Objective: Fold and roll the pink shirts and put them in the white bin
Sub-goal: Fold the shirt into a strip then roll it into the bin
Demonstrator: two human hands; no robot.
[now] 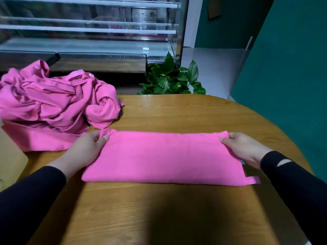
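At each short end of a folded pink shirt, fingers pinch the cloth: the left hand grips the far left corner, the right hand the far right. It lies flat as a long band on the wooden table, folded but seemingly not yet rolled. A crumpled pile of pink shirts waits just beside it. No white bin is visible.

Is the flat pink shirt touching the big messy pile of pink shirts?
Touching. The head view shows the folded shirt with its far-left corner running into the pile beside the left hand, with no wood visible between them.
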